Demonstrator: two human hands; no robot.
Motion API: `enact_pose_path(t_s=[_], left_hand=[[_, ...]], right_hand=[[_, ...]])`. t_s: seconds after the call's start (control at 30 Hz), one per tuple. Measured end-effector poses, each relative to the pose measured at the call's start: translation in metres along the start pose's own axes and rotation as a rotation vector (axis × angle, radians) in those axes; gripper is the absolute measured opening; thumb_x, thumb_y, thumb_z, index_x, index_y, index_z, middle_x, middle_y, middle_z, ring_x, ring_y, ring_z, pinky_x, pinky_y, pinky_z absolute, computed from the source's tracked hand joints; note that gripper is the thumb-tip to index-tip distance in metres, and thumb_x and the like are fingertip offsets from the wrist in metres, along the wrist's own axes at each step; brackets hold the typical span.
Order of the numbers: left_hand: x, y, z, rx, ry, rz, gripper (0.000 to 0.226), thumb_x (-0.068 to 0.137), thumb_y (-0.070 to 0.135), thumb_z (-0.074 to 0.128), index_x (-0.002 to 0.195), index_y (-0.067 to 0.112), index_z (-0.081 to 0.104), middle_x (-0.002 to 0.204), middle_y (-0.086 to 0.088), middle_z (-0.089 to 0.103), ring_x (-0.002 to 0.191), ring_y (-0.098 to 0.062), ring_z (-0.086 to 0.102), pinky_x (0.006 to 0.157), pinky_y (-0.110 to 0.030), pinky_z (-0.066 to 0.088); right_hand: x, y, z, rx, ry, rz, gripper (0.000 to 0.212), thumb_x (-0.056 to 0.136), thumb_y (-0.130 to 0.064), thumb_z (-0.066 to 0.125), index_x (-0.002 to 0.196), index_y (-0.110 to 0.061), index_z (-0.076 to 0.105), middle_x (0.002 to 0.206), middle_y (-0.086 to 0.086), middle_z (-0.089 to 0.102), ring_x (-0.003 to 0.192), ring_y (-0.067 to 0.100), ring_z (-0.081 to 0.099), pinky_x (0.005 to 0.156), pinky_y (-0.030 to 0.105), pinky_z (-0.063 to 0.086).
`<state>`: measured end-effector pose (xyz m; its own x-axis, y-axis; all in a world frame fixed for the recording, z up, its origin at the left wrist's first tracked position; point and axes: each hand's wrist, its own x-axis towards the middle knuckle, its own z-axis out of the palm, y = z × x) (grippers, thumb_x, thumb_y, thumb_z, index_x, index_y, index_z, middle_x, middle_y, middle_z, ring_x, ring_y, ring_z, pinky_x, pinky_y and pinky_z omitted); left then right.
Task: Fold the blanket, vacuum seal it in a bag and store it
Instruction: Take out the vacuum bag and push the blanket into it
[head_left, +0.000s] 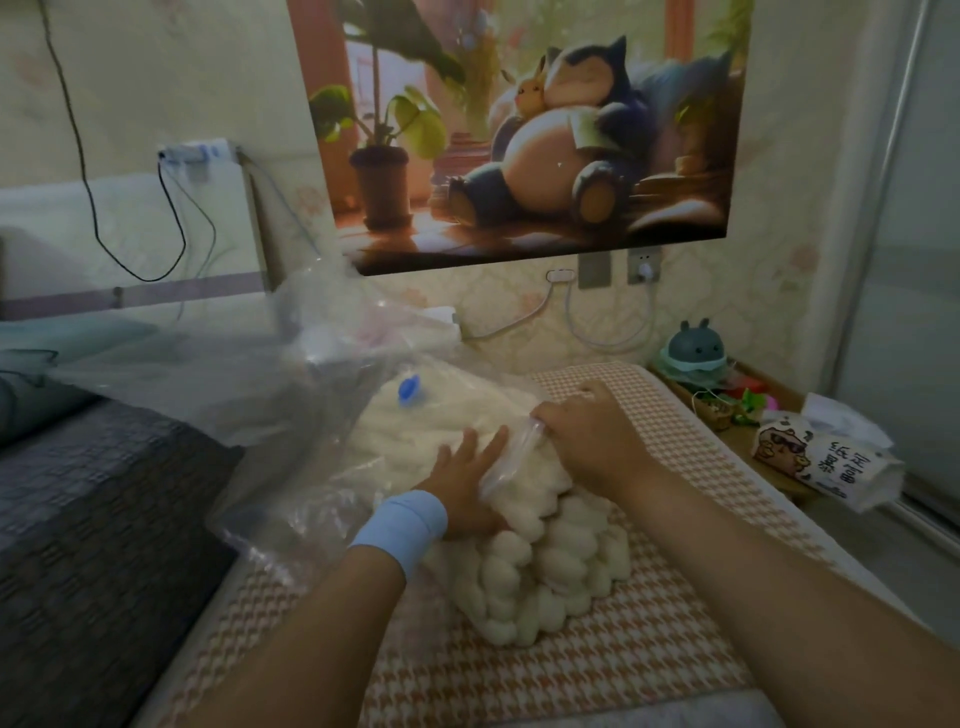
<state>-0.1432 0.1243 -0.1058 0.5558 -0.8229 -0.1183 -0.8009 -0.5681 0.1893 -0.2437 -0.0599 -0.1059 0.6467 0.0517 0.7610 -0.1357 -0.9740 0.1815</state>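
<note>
A folded cream chunky-knit blanket (540, 566) lies on the bed, its far half inside a clear plastic vacuum bag (291, 395) with a blue valve (410, 389) on top. The near half of the blanket sticks out of the bag's mouth. My left hand (467, 483), with a light blue wristband, lies flat with straight fingers on the blanket at the bag's opening. My right hand (587, 436) grips the edge of the bag's mouth over the blanket.
The bed has an orange houndstooth cover (597, 670) and a dark grey quilt (93, 519) at the left. A bedside table (748, 447) at the right holds a tissue pack (826, 457) and a round teal lamp (691, 348). Cables hang from wall sockets behind.
</note>
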Motion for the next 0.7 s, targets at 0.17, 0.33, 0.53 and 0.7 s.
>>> enact_pose_path(t_s=[0.17,0.33,0.53,0.7], left_hand=[[-0.003,-0.005,-0.013,0.083,-0.044,0.102,0.111,0.077,0.050,0.071,0.149,0.042,-0.013,0.161,-0.003,-0.010,0.147,-0.033,0.001,0.118,-0.049,0.014],[-0.020,-0.002,-0.033,0.051,-0.220,-0.039,0.089,0.092,0.045,0.058,0.153,0.026,-0.005,0.161,-0.007,-0.005,0.147,-0.028,0.009,0.118,-0.035,0.015],[0.003,0.021,-0.064,0.054,0.017,-0.180,0.078,0.089,0.072,0.029,0.138,0.016,0.050,0.145,-0.008,0.045,0.132,-0.029,0.042,0.111,-0.039,0.028],[0.044,0.058,-0.051,0.031,0.205,-0.024,0.069,0.088,0.058,0.048,0.148,0.039,0.021,0.156,-0.006,0.027,0.141,-0.029,0.027,0.113,-0.048,0.028]], right_hand=[[-0.014,0.012,-0.018,0.033,0.123,-0.164,0.019,0.090,-0.029,0.057,0.092,-0.019,0.073,0.072,-0.001,0.069,0.064,0.021,0.060,0.078,0.039,0.047],[-0.028,0.032,-0.010,0.281,-0.361,0.604,0.074,0.081,-0.059,0.063,0.145,-0.028,0.043,0.149,-0.004,0.043,0.137,0.023,0.040,0.112,0.046,0.031],[-0.022,0.033,-0.007,0.838,-0.437,0.723,0.028,0.094,-0.026,0.053,0.115,-0.026,0.072,0.112,-0.008,0.068,0.105,0.015,0.061,0.094,0.034,0.045],[-0.010,0.017,-0.002,0.794,-0.476,0.621,0.039,0.089,-0.015,0.054,0.051,-0.021,0.048,0.054,-0.009,0.050,0.056,0.010,0.045,0.066,0.037,0.038]])
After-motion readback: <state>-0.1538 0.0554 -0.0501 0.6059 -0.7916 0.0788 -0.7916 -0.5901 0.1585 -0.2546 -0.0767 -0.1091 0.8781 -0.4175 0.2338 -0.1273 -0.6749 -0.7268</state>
